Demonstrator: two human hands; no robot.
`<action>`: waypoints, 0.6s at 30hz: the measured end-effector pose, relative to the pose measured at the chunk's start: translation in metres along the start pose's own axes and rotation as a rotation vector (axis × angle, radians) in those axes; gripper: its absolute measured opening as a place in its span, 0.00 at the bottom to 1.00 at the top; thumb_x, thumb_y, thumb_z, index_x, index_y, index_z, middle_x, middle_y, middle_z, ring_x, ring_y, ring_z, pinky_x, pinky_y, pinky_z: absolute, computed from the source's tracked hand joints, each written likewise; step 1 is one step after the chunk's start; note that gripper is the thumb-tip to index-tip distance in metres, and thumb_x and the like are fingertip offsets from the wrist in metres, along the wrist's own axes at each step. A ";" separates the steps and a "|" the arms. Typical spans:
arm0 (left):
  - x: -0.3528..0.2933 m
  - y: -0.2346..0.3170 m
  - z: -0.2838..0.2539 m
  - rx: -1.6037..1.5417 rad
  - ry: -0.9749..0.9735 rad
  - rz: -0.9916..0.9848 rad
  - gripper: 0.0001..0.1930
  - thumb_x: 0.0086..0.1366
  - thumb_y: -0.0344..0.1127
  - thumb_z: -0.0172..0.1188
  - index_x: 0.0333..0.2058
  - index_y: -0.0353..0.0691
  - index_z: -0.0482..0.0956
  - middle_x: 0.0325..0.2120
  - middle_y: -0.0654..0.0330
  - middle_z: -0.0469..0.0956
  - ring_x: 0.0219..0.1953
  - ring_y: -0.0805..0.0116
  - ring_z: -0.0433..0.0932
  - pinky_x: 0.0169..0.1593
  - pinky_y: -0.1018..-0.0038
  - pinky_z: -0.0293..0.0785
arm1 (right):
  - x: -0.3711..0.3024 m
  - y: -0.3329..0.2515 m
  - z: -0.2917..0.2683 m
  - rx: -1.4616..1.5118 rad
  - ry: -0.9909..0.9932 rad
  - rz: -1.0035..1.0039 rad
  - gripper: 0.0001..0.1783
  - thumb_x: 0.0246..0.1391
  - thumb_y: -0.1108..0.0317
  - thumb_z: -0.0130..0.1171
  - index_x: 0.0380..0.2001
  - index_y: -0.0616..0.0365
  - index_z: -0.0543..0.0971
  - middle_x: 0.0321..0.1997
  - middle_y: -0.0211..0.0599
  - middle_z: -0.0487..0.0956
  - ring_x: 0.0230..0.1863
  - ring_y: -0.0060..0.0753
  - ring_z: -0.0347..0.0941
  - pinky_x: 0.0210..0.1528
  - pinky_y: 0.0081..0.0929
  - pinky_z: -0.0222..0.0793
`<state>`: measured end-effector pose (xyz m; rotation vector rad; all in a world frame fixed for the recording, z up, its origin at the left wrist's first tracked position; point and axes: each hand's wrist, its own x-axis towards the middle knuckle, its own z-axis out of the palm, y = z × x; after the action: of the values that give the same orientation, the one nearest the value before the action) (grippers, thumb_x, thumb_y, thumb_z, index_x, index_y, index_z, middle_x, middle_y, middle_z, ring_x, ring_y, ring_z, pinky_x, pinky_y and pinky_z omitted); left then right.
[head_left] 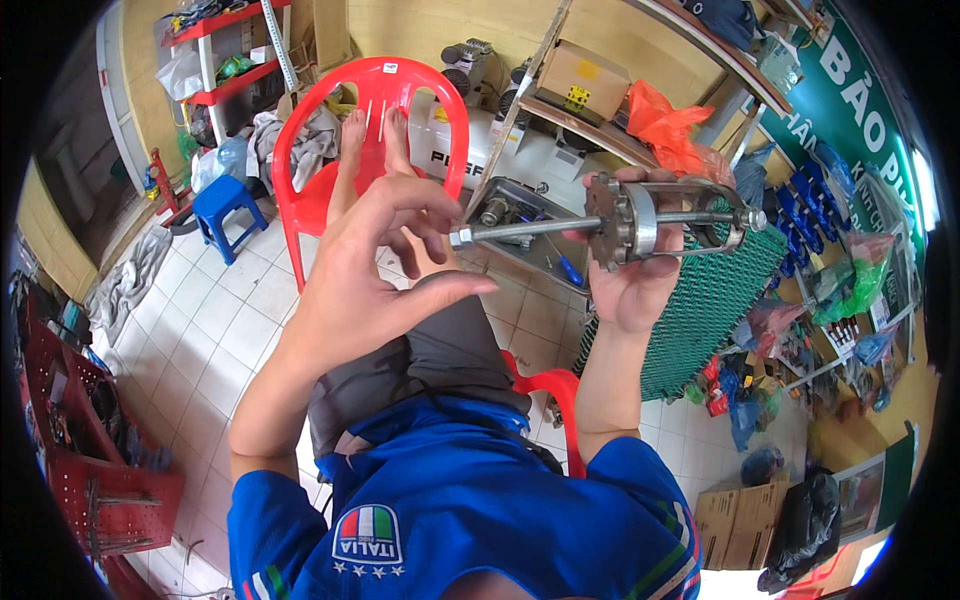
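In front of me I hold up a steel puller-like tool [640,218], with a toothed round plate and several side bars. A long threaded bolt [540,228] runs through it, its hex head pointing left. My right hand [635,295] grips the tool from below, fingers behind it and thumb at its underside. My left hand [375,250] is beside the bolt's head, fingers curved and thumb held apart from them. Nothing shows inside that hand, though its fingertips come close to the bolt's end.
My bare feet rest on a red plastic chair [283,180]. Beyond the tool lies a grey tray [520,200] with metal parts and a blue screwdriver. A blue stool [228,215], a red perforated cabinet [110,500], green netting [700,330] and a shelf with a cardboard box [583,80] surround me.
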<state>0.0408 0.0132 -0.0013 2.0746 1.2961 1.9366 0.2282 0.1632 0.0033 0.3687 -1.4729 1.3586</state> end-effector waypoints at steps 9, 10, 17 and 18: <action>0.002 -0.009 -0.009 0.229 0.051 0.177 0.15 0.52 0.24 0.67 0.37 0.33 0.73 0.33 0.57 0.73 0.31 0.72 0.75 0.30 0.80 0.71 | -0.002 0.000 -0.003 -0.016 -0.009 -0.017 0.44 0.49 0.47 0.61 0.61 0.60 0.55 0.58 0.51 0.62 0.60 0.56 0.62 0.43 0.47 0.79; 0.003 -0.009 -0.009 0.237 0.056 0.187 0.14 0.52 0.24 0.67 0.37 0.33 0.73 0.33 0.57 0.73 0.31 0.71 0.75 0.31 0.79 0.71 | -0.001 -0.001 -0.001 0.078 0.019 -0.011 0.43 0.46 0.54 0.67 0.59 0.60 0.57 0.56 0.51 0.64 0.58 0.59 0.64 0.44 0.53 0.78; 0.002 -0.010 -0.007 0.294 0.064 0.237 0.13 0.52 0.26 0.66 0.36 0.34 0.73 0.34 0.57 0.73 0.31 0.70 0.76 0.34 0.77 0.72 | -0.002 -0.001 -0.002 0.124 0.009 -0.013 0.42 0.47 0.55 0.66 0.59 0.59 0.57 0.57 0.50 0.63 0.59 0.58 0.63 0.44 0.54 0.77; 0.001 -0.011 -0.008 0.302 0.059 0.244 0.13 0.52 0.26 0.66 0.36 0.34 0.73 0.34 0.57 0.73 0.31 0.70 0.76 0.34 0.76 0.72 | -0.002 -0.001 -0.003 0.109 0.015 -0.014 0.42 0.47 0.55 0.66 0.59 0.59 0.57 0.57 0.50 0.63 0.59 0.58 0.63 0.44 0.54 0.78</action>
<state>0.0277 0.0171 -0.0044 2.4362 1.4927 2.0146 0.2312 0.1644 0.0019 0.4375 -1.3849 1.4310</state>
